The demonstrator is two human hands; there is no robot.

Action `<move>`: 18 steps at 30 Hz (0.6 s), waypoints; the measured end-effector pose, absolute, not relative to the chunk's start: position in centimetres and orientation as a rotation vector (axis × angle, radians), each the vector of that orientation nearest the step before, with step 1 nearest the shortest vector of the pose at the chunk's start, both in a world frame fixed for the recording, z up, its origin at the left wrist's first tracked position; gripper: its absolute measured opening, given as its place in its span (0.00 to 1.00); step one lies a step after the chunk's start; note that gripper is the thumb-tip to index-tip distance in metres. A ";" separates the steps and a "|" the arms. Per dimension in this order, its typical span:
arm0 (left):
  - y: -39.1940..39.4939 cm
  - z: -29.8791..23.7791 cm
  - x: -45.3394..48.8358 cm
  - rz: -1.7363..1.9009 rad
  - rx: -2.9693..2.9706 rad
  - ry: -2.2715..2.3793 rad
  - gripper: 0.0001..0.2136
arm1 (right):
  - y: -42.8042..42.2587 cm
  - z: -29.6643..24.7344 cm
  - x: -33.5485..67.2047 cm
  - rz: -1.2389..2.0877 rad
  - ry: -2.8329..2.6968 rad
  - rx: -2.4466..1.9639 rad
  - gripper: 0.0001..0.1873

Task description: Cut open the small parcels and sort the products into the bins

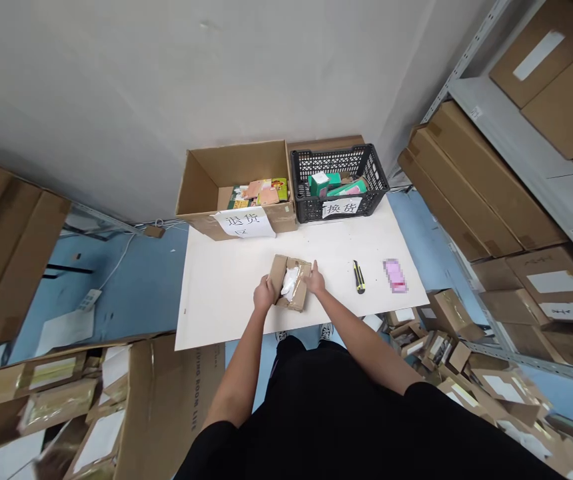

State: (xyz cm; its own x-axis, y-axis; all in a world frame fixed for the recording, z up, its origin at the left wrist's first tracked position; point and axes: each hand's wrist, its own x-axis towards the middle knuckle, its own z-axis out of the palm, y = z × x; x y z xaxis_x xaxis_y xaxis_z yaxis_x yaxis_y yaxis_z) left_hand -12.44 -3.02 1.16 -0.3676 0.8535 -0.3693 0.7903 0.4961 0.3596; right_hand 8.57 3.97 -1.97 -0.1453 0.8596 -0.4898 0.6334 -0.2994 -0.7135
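On a white table (216, 283), grey wall (246, 73) behind, left fingers (266, 287), right fingers (313, 281) holding an open carton (300, 285), seemingly paper (289, 279) inside

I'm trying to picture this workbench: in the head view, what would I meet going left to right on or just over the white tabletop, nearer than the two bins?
Left hand → small opened cardboard box → right hand → utility knife → pink pixelated item.

On the white table (226, 287), a cardboard box (284, 218), black crate (311, 210), utility knife (359, 277) and blurred pink item (395, 275).
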 end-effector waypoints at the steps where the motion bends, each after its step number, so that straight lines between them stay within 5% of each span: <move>1: -3.2 1.0 -12.3 0.231 1.388 2.251 0.27 | 3.3 -1.7 7.8 1.351 -1.728 -1.927 0.56; 6: -3.4 -0.1 -11.2 0.259 1.732 2.048 0.36 | 0.0 -1.3 4.5 1.149 -1.811 -2.066 0.64; 14: -4.3 -1.8 -11.7 0.255 1.844 1.749 0.23 | 0.2 -1.0 9.5 1.435 -1.464 -1.879 0.36; 18: -5.2 -1.8 -12.1 0.249 2.013 1.597 0.16 | -1.6 -1.1 11.4 1.212 -1.370 -2.077 0.40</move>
State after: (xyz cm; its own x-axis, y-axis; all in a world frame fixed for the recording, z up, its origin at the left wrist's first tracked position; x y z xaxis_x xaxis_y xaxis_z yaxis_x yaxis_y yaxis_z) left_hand -12.08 -5.22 -1.82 0.2760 0.9422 -0.1899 0.8399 -0.1403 0.5243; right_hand 11.37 -1.65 -1.13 0.1566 0.8772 -0.4539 0.5571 -0.4579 -0.6928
